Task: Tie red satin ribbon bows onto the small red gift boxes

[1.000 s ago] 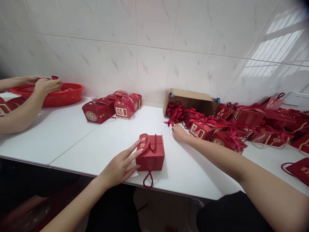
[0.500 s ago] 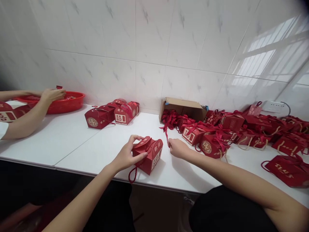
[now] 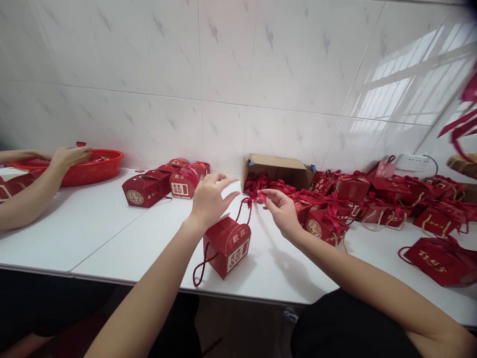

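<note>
A red gift box [image 3: 227, 246] with gold characters and a cord handle stands on the white table [image 3: 112, 233] near its front edge. My left hand [image 3: 209, 200] hovers just above the box, fingers spread and empty. My right hand [image 3: 281, 209] is raised beside it and pinches a red ribbon [image 3: 249, 200], whose strand hangs down in a loop toward the box. Behind the right hand lies an open cardboard carton [image 3: 278, 169] with several red ribbons spilling out.
Several finished red boxes [image 3: 156, 184] stand at the back left, and a heap of red boxes and bags [image 3: 372, 201] covers the right. Another person's hands [image 3: 67, 156] reach into a red basin [image 3: 93, 166] at far left. A tiled wall backs the table.
My left hand let go of the box and rose above it with fingers spread. My right hand lifted off the table, drawing a ribbon up from the pile.
</note>
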{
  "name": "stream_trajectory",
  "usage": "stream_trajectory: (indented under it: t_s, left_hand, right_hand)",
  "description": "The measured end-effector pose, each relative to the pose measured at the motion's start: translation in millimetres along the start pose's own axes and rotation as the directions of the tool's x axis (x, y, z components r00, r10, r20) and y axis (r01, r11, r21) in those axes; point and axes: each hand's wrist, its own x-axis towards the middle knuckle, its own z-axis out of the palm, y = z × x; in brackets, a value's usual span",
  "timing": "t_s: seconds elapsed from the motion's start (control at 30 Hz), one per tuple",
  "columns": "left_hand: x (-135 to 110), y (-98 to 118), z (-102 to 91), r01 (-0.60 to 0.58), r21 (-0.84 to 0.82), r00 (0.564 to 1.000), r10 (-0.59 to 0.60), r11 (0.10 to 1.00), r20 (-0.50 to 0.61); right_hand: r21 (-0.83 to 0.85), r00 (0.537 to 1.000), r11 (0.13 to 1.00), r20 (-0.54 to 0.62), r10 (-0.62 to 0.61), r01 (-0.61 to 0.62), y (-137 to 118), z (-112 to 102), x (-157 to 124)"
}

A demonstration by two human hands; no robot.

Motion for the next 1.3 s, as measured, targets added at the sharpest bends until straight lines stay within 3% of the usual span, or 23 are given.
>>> stream_trajectory:
  t_s: [0.07, 0.13, 0.23, 0.33, 0.47, 0.6, 0.67, 0.77, 0.93, 1.2, 1.3]
  left_hand:
    - [0.2, 1.5, -5.8, 0.122, -0.031, 0.993, -0.122, 0.992, 0.011]
    - [-10.3, -2.5, -12.4, 0.201, -0.097, 0.970, -0.185, 0.975, 0.156]
    - [-35.6, -11.3, -14.8, 0.193, -0.191, 0.903, -0.099, 0.962, 0.418]
    - [-57.2, -12.8, -8.0, 0.166, -0.249, 0.849, -0.010, 0.954, 0.528]
    - [-73.7, -1.2, 0.1, 0.225, -0.064, 0.883, -0.175, 0.972, 0.435]
    - [-83.9, 9.4, 3.1, 0.292, 0.152, 0.894, -0.326, 0.944, 0.307]
    - [-87.3, 11.4, 4.8, 0.300, 0.167, 0.909, -0.335, 0.939, 0.247]
    - [-89.1, 13.0, 6.9, 0.213, 0.115, 0.960, -0.229, 0.970, 0.159]
    - [-88.2, 15.4, 7.7, 0.076, -0.029, 0.981, -0.070, 0.997, 0.181]
    - [-88.5, 16.6, 11.2, 0.074, -0.076, 0.989, -0.064, 0.994, 0.130]
    - [-88.4, 19.5, 12.2, 0.080, -0.048, 0.991, -0.074, 0.996, 0.116]
  right_hand:
    - [-0.028, 0.999, 0.999, -0.047, 0.019, -0.021, 1.2, -2.2, 0.6]
    - [-0.111, 0.994, 0.993, -0.097, -0.043, 0.032, 1.7, -2.9, 0.0]
    - [-0.185, 0.982, 0.972, -0.094, -0.165, 0.146, -2.3, -1.4, -3.1]
    - [-0.069, 0.990, 0.988, -0.009, -0.137, 0.137, -13.8, 2.3, -8.1]
    - [0.073, 0.991, 0.997, 0.134, -0.012, 0.002, -28.3, 8.1, -15.0]
    - [0.149, 0.928, 0.960, 0.326, 0.179, -0.237, -27.9, 10.4, -20.0]
    - [0.147, 0.889, 0.927, 0.368, 0.273, -0.345, -24.5, 10.4, -21.7]
    - [0.101, 0.845, 0.899, 0.400, 0.356, -0.426, -20.7, 10.6, -24.0]
    - [0.040, 0.818, 0.887, 0.408, 0.405, -0.460, -21.6, 13.7, -27.1]
    - [-0.070, 0.844, 0.914, 0.360, 0.398, -0.401, -26.2, 16.6, -28.3]
    - [-0.102, 0.834, 0.910, 0.369, 0.410, -0.402, -27.2, 17.8, -28.9]
